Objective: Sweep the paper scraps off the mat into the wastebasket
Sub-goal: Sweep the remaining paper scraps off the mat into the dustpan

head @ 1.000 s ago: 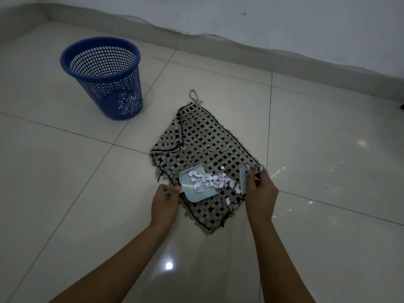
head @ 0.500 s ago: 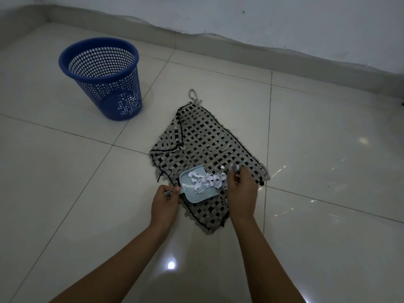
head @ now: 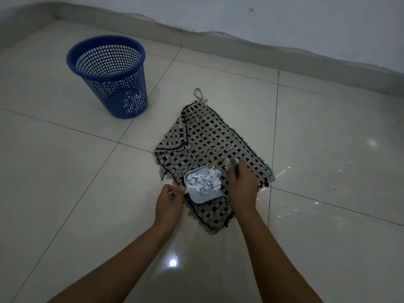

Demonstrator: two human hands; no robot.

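A black-and-grey woven mat (head: 209,141) lies on the tiled floor. On its near left part sits a small light-blue dustpan (head: 195,194) with a heap of white paper scraps (head: 206,180) in it. My left hand (head: 170,199) grips the dustpan's handle at the mat's left edge. My right hand (head: 241,182) holds a small light-blue brush (head: 230,164) pressed against the dustpan's open side; the bristles are hidden behind the hand. A blue mesh wastebasket (head: 109,73) stands upright on the floor to the far left.
Glossy pale floor tiles (head: 328,149) surround the mat. A grey skirting and a wall (head: 240,47) run along the back. The mat's far left corner is folded over, and a loop (head: 199,94) sticks out at its far end.
My right hand swept the brush leftward across the mat, pushing the scattered scraps into the dustpan. My left hand kept the dustpan in place.
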